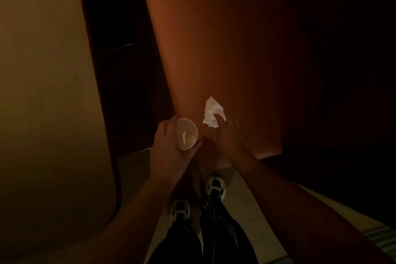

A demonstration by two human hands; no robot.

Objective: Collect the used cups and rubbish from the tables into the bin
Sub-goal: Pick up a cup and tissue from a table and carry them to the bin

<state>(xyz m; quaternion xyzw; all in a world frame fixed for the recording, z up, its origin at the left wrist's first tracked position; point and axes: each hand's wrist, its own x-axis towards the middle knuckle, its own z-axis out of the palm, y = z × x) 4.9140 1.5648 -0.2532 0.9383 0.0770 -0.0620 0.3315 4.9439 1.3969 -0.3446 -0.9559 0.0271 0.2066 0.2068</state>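
A white paper cup (187, 134) sits in my left hand (169, 148), held just off the near left corner of the reddish-brown table (225, 49), its open mouth facing up. A crumpled white tissue (212, 113) lies on the table near that corner. My right hand (227, 137) lies over the table with its fingers spread, and one fingertip touches the tissue's near edge. The scene is very dark.
A second, pale table (42, 92) fills the left side, with a dark gap (120, 70) between the two tables. My legs and black-and-white shoes (215, 186) stand on the light floor below. The area to the right is dark.
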